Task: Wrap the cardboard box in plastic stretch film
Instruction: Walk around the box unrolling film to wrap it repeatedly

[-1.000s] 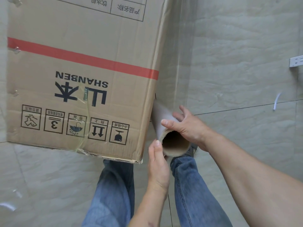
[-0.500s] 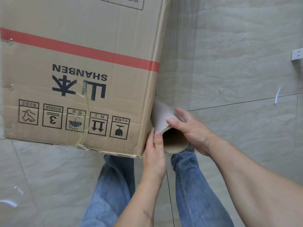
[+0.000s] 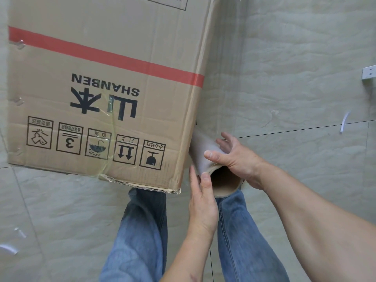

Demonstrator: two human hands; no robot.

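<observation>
Both hands are on the roll of film [image 3: 211,165], just right of the frame's centre. The right hand [image 3: 238,159] grips it from the far side, thumb laid across the top and fingers curled round behind; the left hand [image 3: 202,200] pinches the near rim of the hollow core with thumb and fingers. The cardboard box [image 3: 105,94] fills the upper left of the frame, and the roll's far end touches or nearly touches its right-hand edge, low down near the bottom corner.

A faint clear sheet of film seems to run up along that right edge of the box, though it is hard to tell how far it reaches.

To do this step well, I judge the roll should be kept close against the box and the film pulled taut as it is carried round the corner, so that it lies flat and does not bunch. Letting the core turn loosely in the fingers should help it pay out evenly. Slack at the corner is the likely fault.
</observation>
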